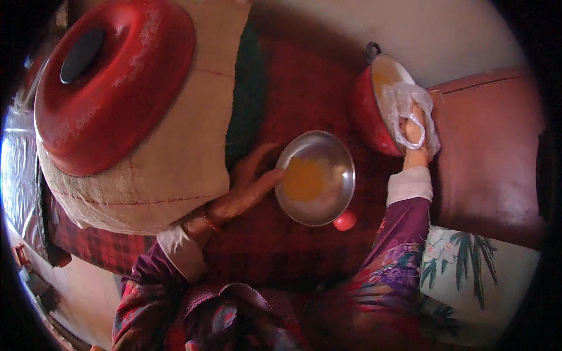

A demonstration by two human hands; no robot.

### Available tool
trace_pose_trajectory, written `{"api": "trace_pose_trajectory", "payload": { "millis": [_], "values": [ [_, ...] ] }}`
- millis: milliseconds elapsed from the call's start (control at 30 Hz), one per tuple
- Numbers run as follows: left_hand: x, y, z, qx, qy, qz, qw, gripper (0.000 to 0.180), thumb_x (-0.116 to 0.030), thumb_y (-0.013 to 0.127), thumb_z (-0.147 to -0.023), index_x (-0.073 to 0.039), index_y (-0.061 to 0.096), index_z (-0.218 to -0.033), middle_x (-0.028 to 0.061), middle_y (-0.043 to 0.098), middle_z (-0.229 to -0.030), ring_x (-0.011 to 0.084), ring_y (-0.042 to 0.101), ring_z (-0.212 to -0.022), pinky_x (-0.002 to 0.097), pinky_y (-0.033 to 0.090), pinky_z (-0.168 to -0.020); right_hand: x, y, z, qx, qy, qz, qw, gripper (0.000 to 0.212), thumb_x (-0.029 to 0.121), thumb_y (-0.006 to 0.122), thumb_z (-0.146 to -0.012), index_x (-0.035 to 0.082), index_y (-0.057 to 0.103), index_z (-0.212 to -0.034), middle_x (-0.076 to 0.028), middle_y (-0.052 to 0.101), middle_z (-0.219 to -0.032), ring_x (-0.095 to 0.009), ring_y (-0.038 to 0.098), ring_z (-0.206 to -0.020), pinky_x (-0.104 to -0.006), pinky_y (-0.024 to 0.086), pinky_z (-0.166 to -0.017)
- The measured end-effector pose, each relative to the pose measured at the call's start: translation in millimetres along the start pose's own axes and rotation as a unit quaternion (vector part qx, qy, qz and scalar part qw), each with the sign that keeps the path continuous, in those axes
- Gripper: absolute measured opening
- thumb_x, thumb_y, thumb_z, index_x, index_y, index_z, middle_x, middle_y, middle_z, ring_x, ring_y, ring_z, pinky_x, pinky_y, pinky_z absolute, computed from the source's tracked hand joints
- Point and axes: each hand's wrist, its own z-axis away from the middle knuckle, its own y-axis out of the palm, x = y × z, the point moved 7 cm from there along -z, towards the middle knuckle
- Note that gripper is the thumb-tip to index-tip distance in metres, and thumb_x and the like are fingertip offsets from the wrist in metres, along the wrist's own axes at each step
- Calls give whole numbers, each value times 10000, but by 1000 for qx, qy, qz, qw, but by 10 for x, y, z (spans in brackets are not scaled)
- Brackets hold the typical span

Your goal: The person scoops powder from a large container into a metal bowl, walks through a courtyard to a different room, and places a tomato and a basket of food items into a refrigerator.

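A shiny metal bowl with a yellow-orange substance in its bottom rests on the red cloth. My left hand is beside its left rim, the thumb at the edge and the fingers spread apart, a little blurred. To the right, a red pot with a pale inside leans against the wall side, with more yellow stuff showing in it. At its rim, my right hand has a clear plastic bag bunched about it, and a bag handle loops over the hand. The bag partly hides those fingers.
A small round red thing touches the bowl's lower right edge. A large red lid with a dark knob lies on a beige cloth at the left. A reddish-brown board and a floral panel are at the right.
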Motion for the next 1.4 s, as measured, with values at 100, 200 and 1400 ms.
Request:
{"api": "trace_pose_trajectory", "payload": {
  "millis": [100, 200, 1400],
  "values": [
    [92, 48, 1, 15, 11, 23, 1000, 544, -264, 581, -885, -10, 371, -1318, 144, 468, -1281, 239, 432, -1202, 357, 335, -1016, -5, -51, 13, 3, 28, -127, 992, 452, 314, 514, -919, -18, 466, -1221, -112, 535, -1133, -252, 536, -1017, -378, 471, -842],
    [112, 6, -26, 21, 8, 49, 999, 536, -249, 566, -897, -11, 358, -1329, 133, 462, -1288, 231, 426, -1208, 356, 332, -1018, 130, 208, 158, -20, 47, -199, 979, 274, 286, 521, -923, 35, 488, -1030, -59, 499, -903, -164, 493, -779, -297, 448, -669],
    [127, -87, -104, -33, 34, -12, 999, 622, -322, 607, -846, 0, 366, -1320, 166, 518, -1204, 253, 496, -1122, 360, 398, -951, 1207, 1411, 2498, 144, -426, 449, 772, 284, 93, 564, -841, 65, 569, -1123, -149, 559, -1163, -371, 441, -1182, -437, 339, -997]
  ]
}}
